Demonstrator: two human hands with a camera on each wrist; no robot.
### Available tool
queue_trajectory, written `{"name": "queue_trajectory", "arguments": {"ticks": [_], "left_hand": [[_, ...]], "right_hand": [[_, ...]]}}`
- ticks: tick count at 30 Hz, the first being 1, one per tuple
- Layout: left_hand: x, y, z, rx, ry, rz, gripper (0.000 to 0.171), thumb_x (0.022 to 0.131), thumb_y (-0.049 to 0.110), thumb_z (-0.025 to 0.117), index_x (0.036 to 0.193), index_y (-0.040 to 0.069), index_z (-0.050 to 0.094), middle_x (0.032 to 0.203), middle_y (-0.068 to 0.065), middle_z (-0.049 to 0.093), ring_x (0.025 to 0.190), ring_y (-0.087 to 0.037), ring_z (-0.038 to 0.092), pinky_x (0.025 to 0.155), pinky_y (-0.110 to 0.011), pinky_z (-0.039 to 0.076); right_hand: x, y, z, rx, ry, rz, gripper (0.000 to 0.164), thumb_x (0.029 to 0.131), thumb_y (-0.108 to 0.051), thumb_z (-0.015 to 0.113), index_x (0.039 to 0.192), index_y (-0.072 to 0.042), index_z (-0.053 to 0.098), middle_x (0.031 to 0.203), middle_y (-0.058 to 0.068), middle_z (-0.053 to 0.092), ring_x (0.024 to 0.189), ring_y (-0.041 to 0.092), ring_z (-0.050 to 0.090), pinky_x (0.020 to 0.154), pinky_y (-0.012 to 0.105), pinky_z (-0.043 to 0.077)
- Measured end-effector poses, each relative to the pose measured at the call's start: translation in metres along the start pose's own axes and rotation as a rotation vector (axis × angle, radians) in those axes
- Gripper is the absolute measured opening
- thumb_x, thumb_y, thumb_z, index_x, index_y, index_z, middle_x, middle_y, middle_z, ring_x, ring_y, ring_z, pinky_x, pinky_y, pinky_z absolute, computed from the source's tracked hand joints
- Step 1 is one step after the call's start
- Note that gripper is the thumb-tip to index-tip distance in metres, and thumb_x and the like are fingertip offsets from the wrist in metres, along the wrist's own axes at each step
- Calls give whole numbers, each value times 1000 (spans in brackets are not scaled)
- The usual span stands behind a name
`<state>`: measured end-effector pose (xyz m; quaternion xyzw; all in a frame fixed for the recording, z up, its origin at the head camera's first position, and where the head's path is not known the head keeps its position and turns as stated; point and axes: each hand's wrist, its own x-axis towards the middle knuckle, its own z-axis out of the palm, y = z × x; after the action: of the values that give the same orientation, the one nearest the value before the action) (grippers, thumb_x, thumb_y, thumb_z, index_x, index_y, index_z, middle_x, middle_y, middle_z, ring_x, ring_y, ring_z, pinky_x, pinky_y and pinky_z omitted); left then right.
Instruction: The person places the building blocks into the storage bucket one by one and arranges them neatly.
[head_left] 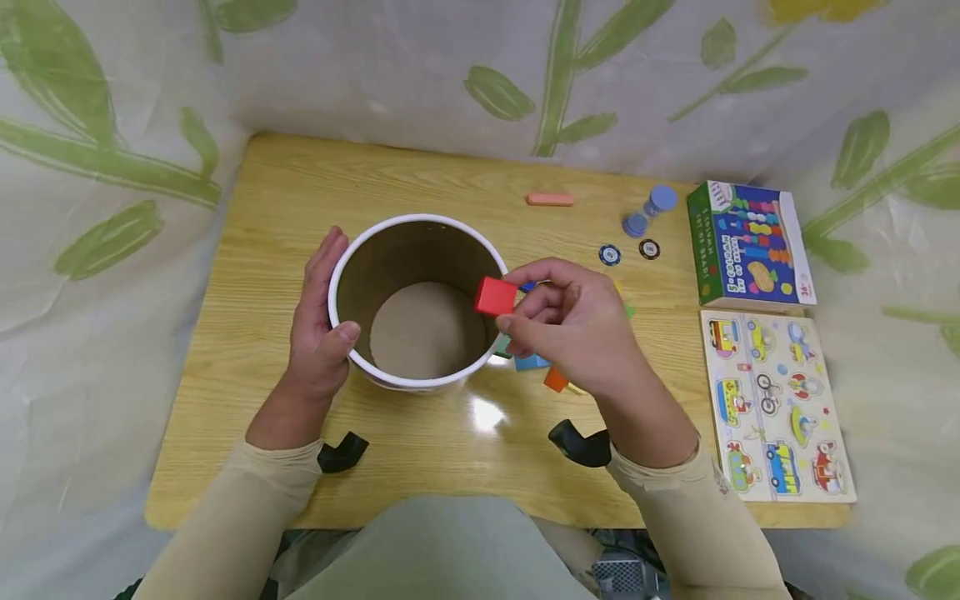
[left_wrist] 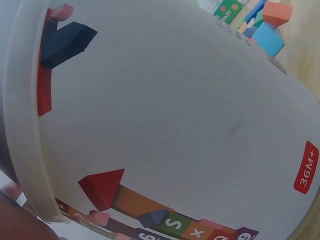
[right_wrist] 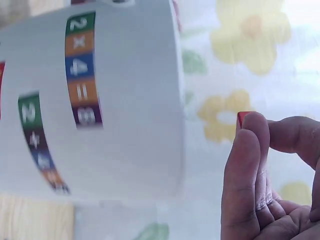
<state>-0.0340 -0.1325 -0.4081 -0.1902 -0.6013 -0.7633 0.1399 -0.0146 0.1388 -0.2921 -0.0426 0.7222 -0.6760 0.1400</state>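
Observation:
A white round bucket (head_left: 424, 384) stands on the table with its top open, and its bare bottom shows inside. My left hand (head_left: 318, 325) grips the bucket at its left side, thumb over the rim and fingers along the outer wall. My right hand (head_left: 576, 325) pinches a red block (head_left: 496, 297) between thumb and fingers at the right part of the rim. In the right wrist view only a sliver of the red block (right_wrist: 242, 118) shows past the fingertips. Partly hidden under my right hand lie several coloured blocks, among them a blue block (head_left: 532, 362) and an orange block (head_left: 556, 379).
On the wooden table (head_left: 247, 358) a pink stick (head_left: 550, 199) lies at the back. Right of it are a blue sand timer (head_left: 649, 211), a blue chip (head_left: 610, 255) and a black chip (head_left: 649, 248). A bead box (head_left: 752, 244) and a picture puzzle board (head_left: 777, 406) line the right edge.

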Motion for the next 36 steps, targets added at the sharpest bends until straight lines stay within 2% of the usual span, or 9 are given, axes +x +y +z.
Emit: {"name": "queue_trajectory", "arguments": {"ticks": [5,9,20,27,32,36], "left_hand": [[-1,2,0,9,-5,-24,85,73,40,71,140,-2,39,151,-16,25,142,-30,9,112,-42,13],[-1,2,1,7,-2,-31,86,73,40,71,140,-2,39,151,-16,25,142,-29,10,111,-42,15],[-2,-2,1,9,11,7,90,72,46,73,139,-4,40,149,-19,27,141,-32,12,112,-42,15],[-2,-4,1,32,-1,18,90,73,48,72,139,-4,40,149,-17,29,141,-32,12,112,-42,15],[-3,-5,1,9,4,17,88,72,43,72,139,-3,40,149,-20,27,141,-32,12,112,-42,16],[-4,-3,0,17,5,12,87,73,42,71,139,-4,39,150,-20,26,141,-32,12,111,-42,18]], "right_hand": [[10,2,14,-17,-38,51,37,74,-4,76,109,-8,63,75,16,66,57,32,62,56,39,54],[10,11,7,6,-36,36,39,76,-4,75,112,-8,61,76,16,67,59,33,63,60,41,55],[-10,44,-36,42,115,40,36,81,-2,71,115,-2,59,77,16,66,59,29,65,61,40,56],[-19,57,-45,86,170,42,39,82,-1,70,117,6,56,77,16,66,59,27,66,63,41,56],[-22,62,-49,72,207,48,36,82,-1,69,116,2,57,78,15,66,59,29,66,64,41,55],[-25,69,-56,90,280,39,32,82,3,68,113,-1,60,77,15,66,56,27,65,62,40,56]]}}
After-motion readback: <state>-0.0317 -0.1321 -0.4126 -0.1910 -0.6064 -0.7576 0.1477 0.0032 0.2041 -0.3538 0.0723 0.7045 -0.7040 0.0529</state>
